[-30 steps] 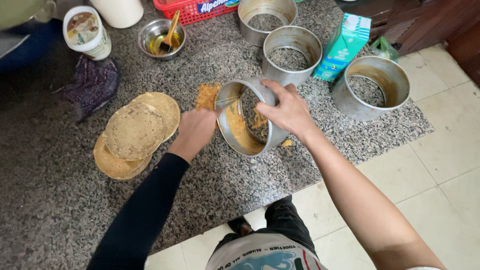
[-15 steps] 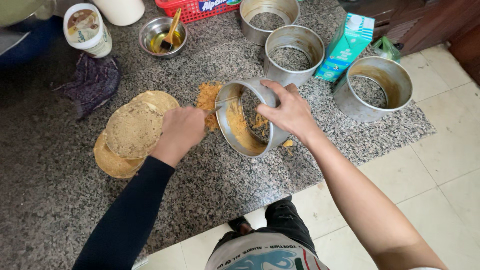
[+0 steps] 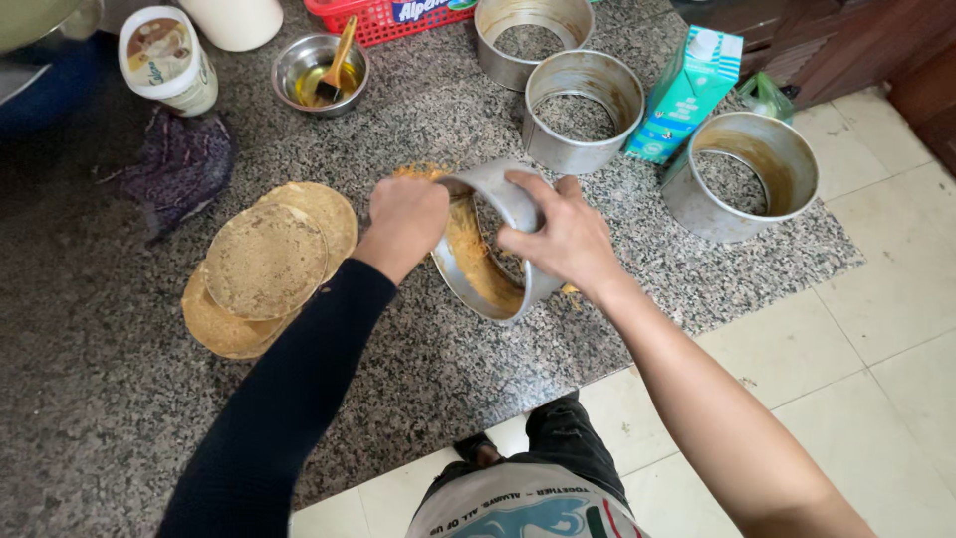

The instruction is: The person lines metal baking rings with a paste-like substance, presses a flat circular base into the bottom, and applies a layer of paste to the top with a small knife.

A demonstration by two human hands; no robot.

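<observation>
A round metal cake ring (image 3: 490, 284), tilted on its side on the granite counter (image 3: 428, 399), has orange-brown crumbs stuck along its inner wall. My right hand (image 3: 560, 231) grips its upper rim. My left hand (image 3: 406, 217), fingers curled, presses against the ring's left edge by a small heap of orange crumbs (image 3: 418, 173); what it holds is hidden. Left of it lies a stack of round brown cake discs (image 3: 267, 261).
Three more metal rings stand behind and to the right (image 3: 583, 110) (image 3: 739, 174) (image 3: 518, 35). A green carton (image 3: 685, 95), a small steel bowl with a brush (image 3: 319, 70), a white tub (image 3: 167, 60), a dark cloth (image 3: 179, 164) and a red basket (image 3: 368, 20) lie around.
My left hand has moved from the cake discs back up to the ring's left edge. My right hand has kept its hold on the rim.
</observation>
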